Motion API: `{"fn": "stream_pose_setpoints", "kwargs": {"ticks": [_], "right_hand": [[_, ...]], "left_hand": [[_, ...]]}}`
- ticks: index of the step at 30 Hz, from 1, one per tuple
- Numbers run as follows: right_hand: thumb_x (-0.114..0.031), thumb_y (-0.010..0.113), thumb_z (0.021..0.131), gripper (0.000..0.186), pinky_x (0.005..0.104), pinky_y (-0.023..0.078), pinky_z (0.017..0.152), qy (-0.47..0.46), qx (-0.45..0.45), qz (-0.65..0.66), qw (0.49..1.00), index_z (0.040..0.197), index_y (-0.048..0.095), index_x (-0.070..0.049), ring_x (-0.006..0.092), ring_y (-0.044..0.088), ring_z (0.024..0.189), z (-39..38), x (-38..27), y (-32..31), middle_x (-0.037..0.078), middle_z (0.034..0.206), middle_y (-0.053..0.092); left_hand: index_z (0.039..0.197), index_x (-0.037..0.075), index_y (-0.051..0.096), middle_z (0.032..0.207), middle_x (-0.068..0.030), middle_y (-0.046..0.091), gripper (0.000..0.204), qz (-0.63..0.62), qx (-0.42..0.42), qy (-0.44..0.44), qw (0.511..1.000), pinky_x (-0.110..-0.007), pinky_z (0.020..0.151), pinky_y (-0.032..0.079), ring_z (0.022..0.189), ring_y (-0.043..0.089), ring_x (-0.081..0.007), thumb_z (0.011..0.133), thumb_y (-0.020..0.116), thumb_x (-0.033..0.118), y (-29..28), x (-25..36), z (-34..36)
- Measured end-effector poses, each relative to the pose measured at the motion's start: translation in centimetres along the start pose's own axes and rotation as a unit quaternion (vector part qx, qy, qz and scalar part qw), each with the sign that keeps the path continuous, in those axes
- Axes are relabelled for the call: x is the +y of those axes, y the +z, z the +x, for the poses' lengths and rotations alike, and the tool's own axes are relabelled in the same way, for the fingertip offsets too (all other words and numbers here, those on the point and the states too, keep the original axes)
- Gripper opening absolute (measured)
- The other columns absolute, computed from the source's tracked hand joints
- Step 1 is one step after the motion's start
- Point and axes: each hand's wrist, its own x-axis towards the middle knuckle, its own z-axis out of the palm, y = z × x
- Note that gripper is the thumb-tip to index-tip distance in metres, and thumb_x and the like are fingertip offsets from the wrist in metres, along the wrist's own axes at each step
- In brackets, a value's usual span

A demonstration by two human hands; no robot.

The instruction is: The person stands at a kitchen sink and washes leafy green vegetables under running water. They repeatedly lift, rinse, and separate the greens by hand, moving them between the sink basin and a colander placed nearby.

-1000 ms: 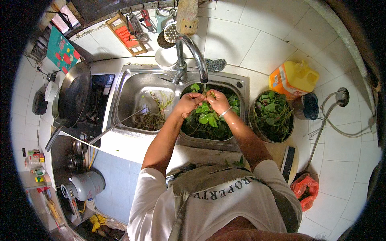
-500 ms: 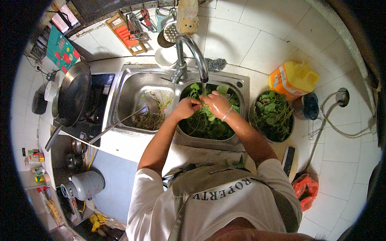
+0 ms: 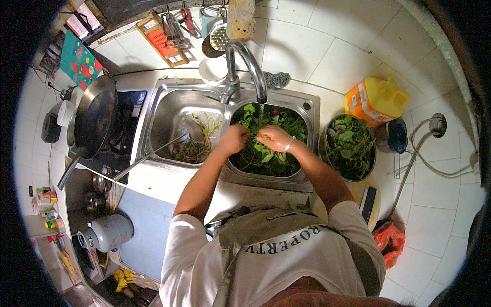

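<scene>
Both hands are over the right sink basin (image 3: 307,174), which is full of leafy greens (image 3: 276,157). My left hand (image 3: 235,139) is closed and a little blurred, near the basin's left side; a stem seems pinched in it, though its fingertips are partly hidden. Curled around some of the greens, my right hand (image 3: 275,138) is beside the thin stream of water that falls from the curved metal faucet (image 3: 247,53). Leaves hang below its fingers, and a pale bracelet (image 3: 290,144) circles that wrist.
Stem scraps (image 3: 192,149) and a long-handled utensil (image 3: 151,157) lie in the left basin (image 3: 163,110). At right stand a pot of greens (image 3: 350,146) and a yellow jug (image 3: 381,100). A wok (image 3: 94,120) is on the stove at left.
My hands have moved apart slightly, the left one back to the left. My right hand has turned and dropped a little below the faucet, with leaves hanging from it.
</scene>
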Motion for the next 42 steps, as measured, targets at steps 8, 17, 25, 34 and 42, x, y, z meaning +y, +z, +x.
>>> {"fn": "stream_pose_setpoints", "kwargs": {"ticks": [8, 17, 25, 34, 42], "right_hand": [[-0.016, 0.055, 0.075, 0.011, 0.0271, 0.035, 0.076, 0.217, 0.279, 0.368, 0.86, 0.078, 0.056, -0.005, 0.0119, 0.048, 0.078, -5.4, 5.5, 0.4, 0.0, 0.081, 0.053], [-0.015, 0.064, 0.07, 0.019, 0.0264, 0.042, 0.066, 0.233, 0.314, 0.464, 0.795, 0.065, 0.053, 0.0, 0.0147, 0.054, 0.064, -5.0, 3.8, 0.2, 0.005, 0.068, 0.058], [-0.01, 0.057, 0.072, 0.017, 0.0263, 0.041, 0.055, 0.066, 0.34, 0.105, 0.932, 0.085, 0.048, -0.004, 0.0139, 0.049, 0.059, -5.8, 1.4, 0.5, 0.006, 0.066, 0.051], [-0.009, 0.053, 0.065, 0.024, 0.0423, 0.044, 0.057, 0.013, 0.082, -0.213, 0.973, 0.089, 0.056, -0.009, 0.0325, 0.054, 0.066, -3.6, -0.7, 1.3, 0.016, 0.078, 0.053], [-0.015, 0.054, 0.066, 0.011, 0.0416, 0.044, 0.06, 0.114, 0.016, -0.196, 0.974, 0.073, 0.058, -0.006, 0.0321, 0.053, 0.066, -3.7, -1.2, 3.1, 0.014, 0.082, 0.049]], "left_hand": [[0.085, 0.01, 0.057, 0.091, -0.0143, 0.052, 0.023, 0.355, 0.195, -0.184, 0.896, -0.036, 0.075, 0.04, 0.086, 0.048, -0.0306, 0.063, 0.057, 0.016, -1.3, -5.9, -4.3], [0.08, 0.002, 0.06, 0.087, -0.0154, 0.059, 0.021, 0.11, -0.207, -0.196, 0.952, -0.037, 0.066, 0.046, 0.075, 0.058, -0.0292, 0.071, 0.055, 0.02, 10.6, -0.4, -2.1], [0.09, -0.001, 0.057, 0.08, -0.0052, 0.06, 0.013, -0.486, -0.166, -0.041, 0.857, -0.023, 0.065, 0.044, 0.07, 0.054, -0.01, 0.08, 0.049, 0.002, 4.4, 0.8, -1.6], [0.088, 0.004, 0.059, 0.078, -0.0123, 0.06, 0.018, -0.194, -0.107, 0.094, 0.971, -0.029, 0.062, 0.045, 0.068, 0.057, -0.0212, 0.07, 0.056, 0.005, 1.5, 1.9, -1.9], [0.076, 0.007, 0.06, 0.075, -0.0144, 0.057, 0.018, -0.031, 0.013, 0.022, 0.999, -0.038, 0.06, 0.044, 0.069, 0.055, -0.0315, 0.068, 0.052, 0.022, 3.6, 2.8, -1.1]]}}
